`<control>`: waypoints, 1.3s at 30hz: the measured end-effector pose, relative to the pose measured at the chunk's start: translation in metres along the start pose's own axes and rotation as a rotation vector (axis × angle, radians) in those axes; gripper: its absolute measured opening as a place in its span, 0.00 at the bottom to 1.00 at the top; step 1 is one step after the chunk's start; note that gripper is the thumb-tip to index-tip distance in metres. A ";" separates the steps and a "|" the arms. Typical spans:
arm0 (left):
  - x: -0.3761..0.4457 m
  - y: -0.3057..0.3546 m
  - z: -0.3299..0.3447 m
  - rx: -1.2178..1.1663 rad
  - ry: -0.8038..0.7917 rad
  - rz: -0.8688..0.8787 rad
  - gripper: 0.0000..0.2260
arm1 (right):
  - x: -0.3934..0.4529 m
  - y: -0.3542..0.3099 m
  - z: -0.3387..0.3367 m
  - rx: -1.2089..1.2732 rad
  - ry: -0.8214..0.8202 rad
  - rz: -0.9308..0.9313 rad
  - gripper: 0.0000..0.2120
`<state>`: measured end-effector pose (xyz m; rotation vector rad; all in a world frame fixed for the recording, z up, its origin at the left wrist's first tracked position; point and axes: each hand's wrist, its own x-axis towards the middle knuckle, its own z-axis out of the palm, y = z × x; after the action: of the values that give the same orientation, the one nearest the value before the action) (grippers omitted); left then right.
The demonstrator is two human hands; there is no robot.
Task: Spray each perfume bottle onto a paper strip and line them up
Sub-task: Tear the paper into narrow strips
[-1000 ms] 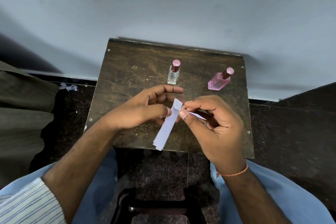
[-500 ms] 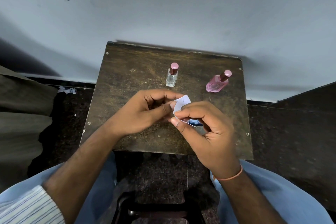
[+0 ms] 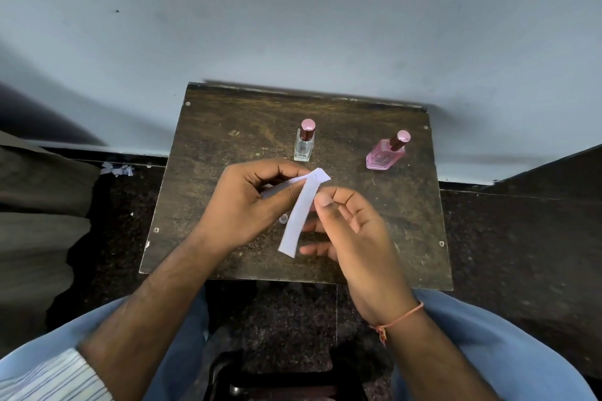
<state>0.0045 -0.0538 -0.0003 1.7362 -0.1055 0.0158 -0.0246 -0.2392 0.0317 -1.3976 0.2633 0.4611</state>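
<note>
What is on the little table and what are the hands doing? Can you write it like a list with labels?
table: small dark wooden table against a pale wall
clear bottle: clear bottle upright, pink cap on, toward the back middle
pink bottle: pink bottle to its right, cap on
paper: white paper strips held above the table, one hanging down
left hand: left hand pinches the strips near their top
right hand: right hand beside the hanging strip, fingers relaxed, thumb close to its edge
small object: something small on the table under the hands, too hidden to name
</note>
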 end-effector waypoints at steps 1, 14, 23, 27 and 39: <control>0.000 0.000 0.001 -0.012 -0.011 0.004 0.07 | 0.000 -0.002 0.002 0.025 0.002 0.024 0.17; 0.001 0.010 -0.007 -0.080 -0.270 0.019 0.13 | 0.009 -0.001 -0.009 0.157 0.086 -0.020 0.11; 0.001 0.015 -0.020 -0.115 -0.534 -0.274 0.13 | 0.011 -0.007 -0.020 0.218 0.060 -0.083 0.12; 0.002 0.014 -0.023 -0.244 -0.597 -0.371 0.15 | 0.013 -0.009 -0.023 0.195 0.092 -0.089 0.11; 0.001 0.012 -0.020 -0.273 -0.559 -0.341 0.14 | 0.012 -0.007 -0.023 0.104 0.066 -0.203 0.18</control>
<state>0.0059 -0.0363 0.0151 1.4250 -0.2088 -0.7053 -0.0087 -0.2607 0.0287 -1.3238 0.1937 0.2305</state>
